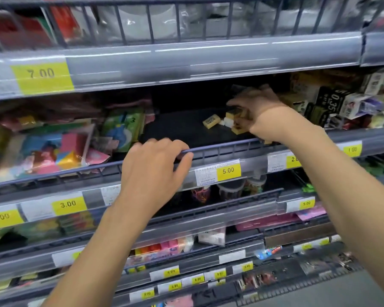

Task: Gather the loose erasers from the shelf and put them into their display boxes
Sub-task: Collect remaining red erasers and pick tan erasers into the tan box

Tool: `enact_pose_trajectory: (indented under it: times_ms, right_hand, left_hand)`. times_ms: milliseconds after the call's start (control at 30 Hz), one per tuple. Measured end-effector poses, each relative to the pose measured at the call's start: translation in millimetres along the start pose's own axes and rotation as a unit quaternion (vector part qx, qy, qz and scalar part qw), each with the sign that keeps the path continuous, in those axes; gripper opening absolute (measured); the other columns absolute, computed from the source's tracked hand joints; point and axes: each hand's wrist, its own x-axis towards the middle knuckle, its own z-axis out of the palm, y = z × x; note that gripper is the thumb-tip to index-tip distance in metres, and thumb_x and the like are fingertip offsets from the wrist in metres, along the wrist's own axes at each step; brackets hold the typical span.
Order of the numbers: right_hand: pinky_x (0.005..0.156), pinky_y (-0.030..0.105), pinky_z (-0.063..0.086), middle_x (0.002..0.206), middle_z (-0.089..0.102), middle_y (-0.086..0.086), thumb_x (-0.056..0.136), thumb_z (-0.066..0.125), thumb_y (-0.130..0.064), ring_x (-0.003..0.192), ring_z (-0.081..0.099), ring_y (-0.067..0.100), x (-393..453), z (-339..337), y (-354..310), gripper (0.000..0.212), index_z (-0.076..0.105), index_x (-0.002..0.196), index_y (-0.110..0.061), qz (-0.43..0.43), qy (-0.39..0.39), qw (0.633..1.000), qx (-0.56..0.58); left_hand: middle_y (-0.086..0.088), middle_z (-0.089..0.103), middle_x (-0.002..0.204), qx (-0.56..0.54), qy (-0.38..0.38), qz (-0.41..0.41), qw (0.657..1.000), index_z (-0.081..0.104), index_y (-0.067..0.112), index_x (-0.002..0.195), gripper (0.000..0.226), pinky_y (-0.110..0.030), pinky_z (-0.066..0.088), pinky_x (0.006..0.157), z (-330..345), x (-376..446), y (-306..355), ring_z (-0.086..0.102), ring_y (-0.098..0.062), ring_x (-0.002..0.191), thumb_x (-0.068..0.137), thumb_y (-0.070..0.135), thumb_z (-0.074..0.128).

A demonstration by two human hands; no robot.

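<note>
Several small yellow and white loose erasers lie on the dark shelf floor (182, 127); one yellow eraser (211, 121) sits apart to the left, a white one (228, 122) and another yellow one (238, 129) lie beside my right hand. My right hand (256, 111) reaches into the shelf and pinches a yellow eraser with a dark label (234, 112) between thumb and fingers. My left hand (152, 168) grips the wire front rail (220, 147) of the same shelf. Display boxes (329, 103) crowd the shelf to the right, partly hidden by my right wrist.
Colourful paper packs (60, 149) fill the left of the shelf. A grey shelf edge with a yellow 7.00 tag (42, 74) hangs close above. Lower shelves carry price tags (228, 170) and small goods. Grey floor shows at the bottom right.
</note>
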Motion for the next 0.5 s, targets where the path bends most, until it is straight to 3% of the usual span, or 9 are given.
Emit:
enact_pose_trajectory:
  times_ms: [133, 267, 400, 500]
  right_hand:
    - [0.106, 0.041, 0.031, 0.158, 0.034, -0.005, 0.099, 0.050, -0.026, 0.137, 0.026, 0.036, 19.9, 3.2, -1.7, 0.055, 0.036, 0.150, -0.040, -0.001, -0.057, 0.995, -0.082]
    - [0.108, 0.047, 0.028, 0.150, 0.044, -0.007, 0.095, 0.050, -0.015, 0.138, 0.025, 0.036, 29.1, 7.1, -1.8, 0.053, 0.047, 0.142, -0.039, -0.012, -0.113, 0.990, -0.085]
    - [0.109, 0.050, 0.026, 0.138, 0.053, -0.002, 0.093, 0.058, -0.018, 0.137, 0.028, 0.031, 33.9, 5.9, 3.0, 0.039, 0.056, 0.127, -0.038, -0.020, -0.108, 0.992, -0.058]
    - [0.101, 0.044, 0.030, 0.127, 0.057, -0.004, 0.090, 0.065, -0.027, 0.128, 0.037, 0.026, 34.2, 3.3, 5.8, 0.032, 0.056, 0.117, -0.040, -0.032, -0.081, 0.996, -0.021]
  left_hand:
    - [0.005, 0.070, 0.082, -0.003, 0.002, 0.000, 1.000, 0.075, 0.026, 0.106, 0.024, -0.036, 0.041, 0.067, 0.6, 0.6, -2.6, 0.065, -0.027, 0.076, 0.101, 0.039, 0.056]
    - [0.007, 0.070, 0.082, -0.008, 0.002, 0.004, 1.000, 0.074, 0.027, 0.107, 0.025, -0.033, 0.038, 0.066, -0.1, 0.7, -4.2, 0.065, -0.024, 0.076, 0.100, 0.040, 0.054]
    - [0.008, 0.070, 0.084, -0.007, 0.000, 0.007, 1.000, 0.074, 0.028, 0.110, 0.027, -0.031, 0.035, 0.064, -1.5, 1.6, -5.7, 0.065, -0.023, 0.078, 0.100, 0.042, 0.053]
    - [0.012, 0.068, 0.088, -0.009, -0.020, 0.000, 1.000, 0.071, 0.034, 0.113, 0.029, -0.030, 0.033, 0.062, -3.7, 3.2, -7.6, 0.064, -0.019, 0.084, 0.101, 0.047, 0.048]
